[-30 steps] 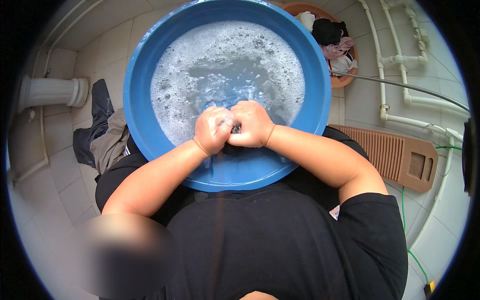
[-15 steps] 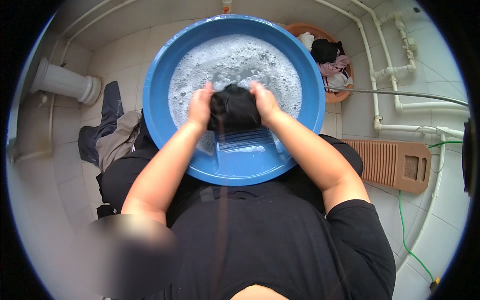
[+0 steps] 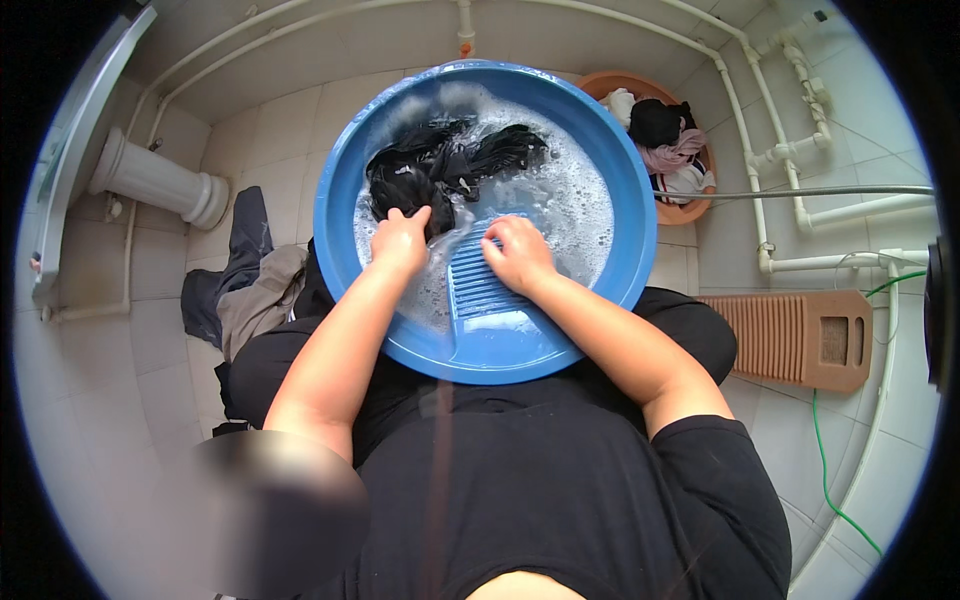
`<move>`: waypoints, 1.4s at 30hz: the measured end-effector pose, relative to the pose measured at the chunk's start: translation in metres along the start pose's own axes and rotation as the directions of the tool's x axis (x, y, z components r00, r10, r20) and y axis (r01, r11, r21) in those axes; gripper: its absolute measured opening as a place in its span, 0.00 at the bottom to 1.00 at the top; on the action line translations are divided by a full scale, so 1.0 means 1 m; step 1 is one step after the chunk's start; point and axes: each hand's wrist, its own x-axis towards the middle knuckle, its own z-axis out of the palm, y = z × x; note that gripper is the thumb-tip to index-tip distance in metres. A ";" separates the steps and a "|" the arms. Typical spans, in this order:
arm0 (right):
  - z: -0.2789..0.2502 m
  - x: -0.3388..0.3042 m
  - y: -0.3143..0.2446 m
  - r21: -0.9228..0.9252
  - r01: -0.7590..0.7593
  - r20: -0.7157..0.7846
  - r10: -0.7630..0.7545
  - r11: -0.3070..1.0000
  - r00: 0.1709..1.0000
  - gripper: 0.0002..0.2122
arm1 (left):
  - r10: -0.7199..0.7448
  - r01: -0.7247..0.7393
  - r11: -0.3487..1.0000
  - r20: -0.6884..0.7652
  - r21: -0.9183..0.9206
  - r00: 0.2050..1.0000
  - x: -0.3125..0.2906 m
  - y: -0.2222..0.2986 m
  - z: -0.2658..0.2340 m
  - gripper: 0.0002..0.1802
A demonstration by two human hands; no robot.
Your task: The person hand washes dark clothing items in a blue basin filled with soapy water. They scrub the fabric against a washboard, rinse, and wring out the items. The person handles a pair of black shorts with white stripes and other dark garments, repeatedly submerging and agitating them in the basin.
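Note:
A wet black garment [image 3: 410, 175] lies spread in the suds at the far left of a large blue washtub [image 3: 333, 215]. My left hand [image 3: 400, 243] is closed on its near edge, thumb toward the cloth; some fingertips are hidden. The ribbed washboard [image 3: 478, 290] built into the tub slopes down at the near side. Over its upper right part rests my right hand [image 3: 520, 255], fingers loosely bent, no cloth visible in it. White foam [image 3: 585, 215] covers much of the water, with a greyer patch beside the garment.
An orange-brown basin [image 3: 712, 165] of clothes stands behind the tub at right. A brown washboard [image 3: 790, 338] lies right of my knee. Dark and beige clothes [image 3: 262, 290] lie on the floor at left. White pipes [image 3: 750, 190] and a grey hose [image 3: 820, 190] run at right.
The bunched black garment between both hands has gone down into the water and spread out to the far left. My right hand has come off it and onto the ridges.

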 end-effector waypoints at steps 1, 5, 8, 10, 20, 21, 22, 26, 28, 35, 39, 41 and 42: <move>-0.004 -0.001 -0.005 -0.063 0.052 0.006 -0.052 0.997 0.999 0.07 | -0.021 0.014 0.996 0.091 0.086 0.996 0.002 0.011 -0.003 0.31; -0.004 0.000 0.004 -0.126 0.097 -0.039 -0.103 0.987 0.994 0.07 | -0.054 0.040 0.997 0.228 0.065 0.972 0.056 -0.011 0.046 0.43; -0.006 0.001 -0.002 -0.124 0.042 0.032 -0.038 0.991 0.999 0.06 | -0.086 0.015 0.986 0.424 0.169 0.902 0.064 -0.010 0.026 0.34; -0.007 0.002 -0.003 -0.112 0.023 0.048 -0.018 0.993 0.999 0.07 | -0.112 0.239 0.883 0.313 -0.404 0.943 0.074 -0.024 0.035 0.26; -0.009 0.001 -0.004 -0.100 -0.007 0.076 0.014 0.995 0.997 0.07 | -0.134 0.132 0.991 0.170 0.023 0.976 0.083 -0.038 0.070 0.25; -0.008 0.001 -0.005 -0.096 -0.005 0.064 0.011 0.995 0.998 0.07 | -0.118 0.103 0.991 0.187 0.091 0.975 0.077 -0.036 0.059 0.24; -0.007 0.001 -0.003 -0.091 -0.003 0.052 0.008 0.996 0.999 0.07 | -0.104 0.072 0.985 0.205 0.157 0.973 0.072 -0.033 0.047 0.22; -0.007 0.002 -0.005 -0.096 0.008 0.044 -0.004 0.995 0.999 0.07 | -0.008 0.017 0.985 0.049 -0.174 0.999 0.053 -0.030 -0.001 0.27; -0.009 0.003 -0.005 -0.054 0.016 0.027 -0.014 0.998 1.000 0.08 | 0.033 -0.064 0.827 -0.066 -0.558 0.997 0.062 -0.044 -0.016 0.30; 0.001 0.032 0.017 0.632 -0.390 0.105 0.425 0.670 0.899 0.19 | 0.323 -0.194 -0.169 -0.240 -0.966 0.915 -0.013 0.024 -0.148 0.26; -0.051 0.055 -0.032 0.782 -0.605 0.617 0.332 -0.151 0.714 0.35 | 0.464 -0.112 -0.346 -0.273 -0.932 0.843 -0.040 0.051 -0.155 0.28; -0.070 0.060 -0.037 0.749 -0.556 0.626 0.113 -0.360 0.771 0.36 | 0.567 -0.020 -0.379 -0.249 -0.925 0.785 -0.046 0.058 -0.148 0.30; -0.077 0.061 -0.041 0.723 -0.543 0.626 0.074 -0.427 0.776 0.36 | 0.599 0.060 -0.400 -0.211 -0.914 0.772 -0.046 0.057 -0.139 0.31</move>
